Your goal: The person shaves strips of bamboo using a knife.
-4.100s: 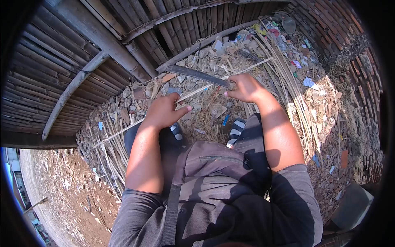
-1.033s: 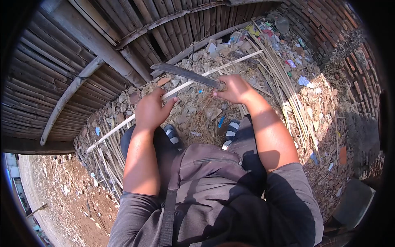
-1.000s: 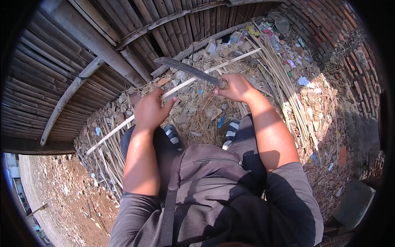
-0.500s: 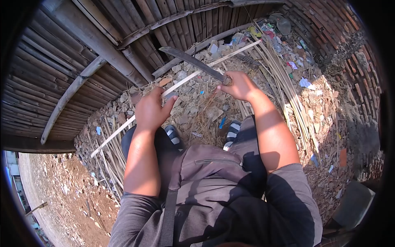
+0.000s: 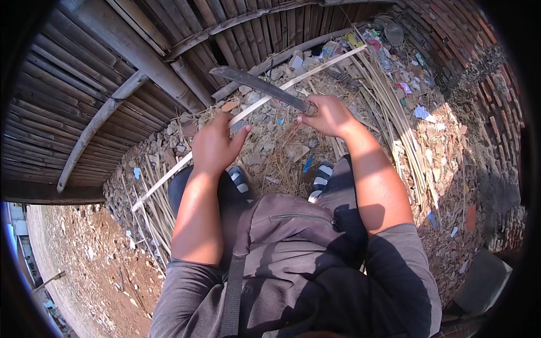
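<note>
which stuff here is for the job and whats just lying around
For the job:
knife, in the right hand
pale strip, in the left hand
probably the loose strips

Seemingly just lying about:
white scrap
blue scrap
rubble

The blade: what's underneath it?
Under the blade a pale strip crosses, showing on both sides, with rubble around. The short stretch directly beneath the metal is covered, so I can't tell whether it's cut there or touching.
</note>
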Demonstrator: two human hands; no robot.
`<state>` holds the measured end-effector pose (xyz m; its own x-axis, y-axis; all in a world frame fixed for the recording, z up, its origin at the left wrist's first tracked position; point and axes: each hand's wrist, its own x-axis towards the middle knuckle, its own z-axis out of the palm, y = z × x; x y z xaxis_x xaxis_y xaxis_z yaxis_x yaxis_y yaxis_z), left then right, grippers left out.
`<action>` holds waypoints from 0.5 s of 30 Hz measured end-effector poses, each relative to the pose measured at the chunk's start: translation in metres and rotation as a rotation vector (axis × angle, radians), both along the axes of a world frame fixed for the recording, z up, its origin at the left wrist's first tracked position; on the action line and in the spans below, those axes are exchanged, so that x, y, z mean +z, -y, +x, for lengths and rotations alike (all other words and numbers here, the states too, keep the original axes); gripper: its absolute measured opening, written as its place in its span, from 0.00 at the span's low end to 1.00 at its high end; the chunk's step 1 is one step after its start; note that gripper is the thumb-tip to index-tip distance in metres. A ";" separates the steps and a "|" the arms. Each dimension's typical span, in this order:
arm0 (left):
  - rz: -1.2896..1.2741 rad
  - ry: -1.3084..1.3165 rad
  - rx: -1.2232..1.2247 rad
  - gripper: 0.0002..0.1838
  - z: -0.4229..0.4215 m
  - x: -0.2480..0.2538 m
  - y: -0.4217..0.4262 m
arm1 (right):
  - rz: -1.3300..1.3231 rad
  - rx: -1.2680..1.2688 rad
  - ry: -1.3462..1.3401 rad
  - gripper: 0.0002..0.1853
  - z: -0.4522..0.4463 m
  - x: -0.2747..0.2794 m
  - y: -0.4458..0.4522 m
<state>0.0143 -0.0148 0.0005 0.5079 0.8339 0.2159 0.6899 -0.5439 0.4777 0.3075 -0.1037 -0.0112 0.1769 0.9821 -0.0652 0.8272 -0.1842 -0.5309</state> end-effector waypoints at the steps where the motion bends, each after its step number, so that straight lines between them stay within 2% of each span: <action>1: -0.004 0.018 0.012 0.27 -0.001 0.000 -0.001 | 0.062 -0.030 0.008 0.25 0.006 -0.001 0.000; 4: -0.030 0.016 0.024 0.27 -0.002 0.003 -0.002 | 0.234 -0.136 0.025 0.26 0.026 -0.007 0.003; 10: -0.014 0.014 0.008 0.27 0.005 0.001 0.003 | 0.100 -0.059 -0.035 0.25 0.010 -0.007 0.008; 13: -0.046 0.009 -0.006 0.26 0.004 0.001 0.002 | 0.061 0.087 0.114 0.24 -0.009 0.004 0.008; 15: -0.061 0.021 0.000 0.26 0.003 0.001 0.001 | 0.012 0.077 0.103 0.25 -0.009 0.007 0.006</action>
<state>0.0171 -0.0154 0.0017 0.5037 0.8458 0.1757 0.6794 -0.5135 0.5242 0.2985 -0.1096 -0.0045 0.1065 0.9936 -0.0385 0.8888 -0.1125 -0.4442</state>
